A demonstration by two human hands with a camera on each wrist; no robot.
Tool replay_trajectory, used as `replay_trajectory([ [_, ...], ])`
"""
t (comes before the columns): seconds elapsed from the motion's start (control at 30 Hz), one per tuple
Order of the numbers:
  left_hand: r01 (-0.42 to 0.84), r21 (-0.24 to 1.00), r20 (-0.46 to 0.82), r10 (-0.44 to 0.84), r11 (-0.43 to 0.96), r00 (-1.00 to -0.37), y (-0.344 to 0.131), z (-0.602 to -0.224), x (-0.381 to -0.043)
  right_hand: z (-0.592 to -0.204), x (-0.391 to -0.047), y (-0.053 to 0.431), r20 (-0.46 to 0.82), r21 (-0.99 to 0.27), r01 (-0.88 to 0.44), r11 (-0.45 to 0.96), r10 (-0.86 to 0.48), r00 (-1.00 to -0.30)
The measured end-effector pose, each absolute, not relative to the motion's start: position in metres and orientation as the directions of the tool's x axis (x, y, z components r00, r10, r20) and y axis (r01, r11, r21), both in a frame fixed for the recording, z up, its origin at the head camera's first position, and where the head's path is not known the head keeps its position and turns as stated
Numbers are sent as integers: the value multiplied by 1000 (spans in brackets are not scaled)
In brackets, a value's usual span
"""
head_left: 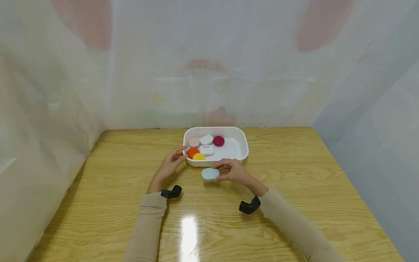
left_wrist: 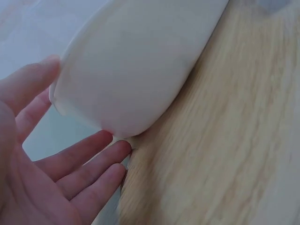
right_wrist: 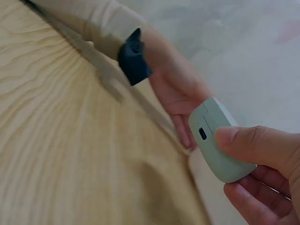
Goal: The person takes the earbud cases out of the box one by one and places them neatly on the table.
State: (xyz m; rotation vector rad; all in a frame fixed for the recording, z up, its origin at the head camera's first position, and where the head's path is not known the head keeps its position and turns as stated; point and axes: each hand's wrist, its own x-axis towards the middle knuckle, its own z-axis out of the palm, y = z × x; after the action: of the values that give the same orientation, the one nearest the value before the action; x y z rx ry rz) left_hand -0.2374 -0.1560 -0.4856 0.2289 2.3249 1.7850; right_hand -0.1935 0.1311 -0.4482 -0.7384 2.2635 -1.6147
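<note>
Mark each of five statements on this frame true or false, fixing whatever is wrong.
1. The right hand holds a pale green case. True.
2. The yellow item lies outside the white tray. False: it lies inside the tray.
3. The orange item is beside the yellow one. True.
4. The left hand holds the dark red item. False: that item lies in the tray, and the hand is at the tray's left end.
5. A small dark port shows on the green case. True.
</note>
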Motion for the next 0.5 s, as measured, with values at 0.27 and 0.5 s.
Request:
replay_trajectory([
  [0.27, -6, 963, -75, 247, 270, -966, -157, -487, -237, -469, -189, 123, 63, -951, -215, 223, -541, -839],
  [0.5, 15, 954, -64, 252, 298, -966, -158, -488, -237, -478, -187, 118, 13, -961, -151, 229, -511, -860],
])
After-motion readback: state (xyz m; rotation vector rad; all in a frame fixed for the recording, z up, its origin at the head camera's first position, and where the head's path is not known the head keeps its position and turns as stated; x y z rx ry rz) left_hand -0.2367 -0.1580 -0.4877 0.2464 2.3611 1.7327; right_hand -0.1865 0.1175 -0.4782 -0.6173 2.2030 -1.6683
